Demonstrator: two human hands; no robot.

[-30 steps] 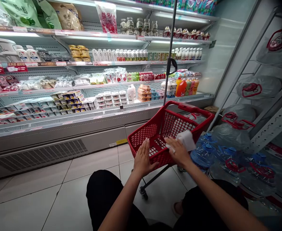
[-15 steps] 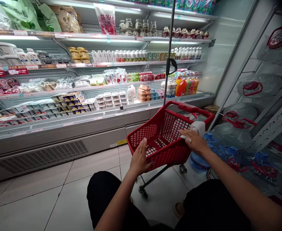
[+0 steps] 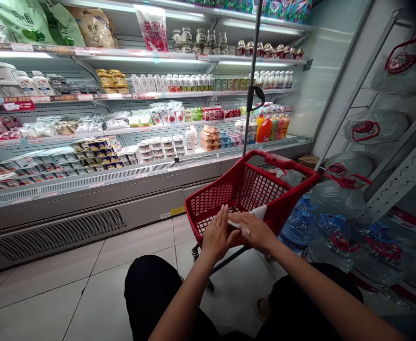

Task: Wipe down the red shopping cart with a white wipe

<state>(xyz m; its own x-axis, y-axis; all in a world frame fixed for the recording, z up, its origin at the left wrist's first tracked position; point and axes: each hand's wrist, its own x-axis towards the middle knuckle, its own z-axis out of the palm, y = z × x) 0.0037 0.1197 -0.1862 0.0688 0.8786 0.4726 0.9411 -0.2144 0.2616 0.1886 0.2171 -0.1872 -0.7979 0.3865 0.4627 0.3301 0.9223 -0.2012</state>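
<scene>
Steel-fronted chiller shelves [image 3: 87, 208] stretch away to the left of the red basket [image 3: 211, 199] and behind it, stocked with cartons and bottles. At the basket's near wall the left hand [image 3: 217, 236] lies open and flat, fingers straight, palm against the mesh. Just beside it, over the basket's near rim, the right hand [image 3: 255, 232] lies palm down and grips a white cloth [image 3: 260, 211] under its fingers, one corner poking out. Blue water bottles [image 3: 300, 227] lie right of the basket.
</scene>
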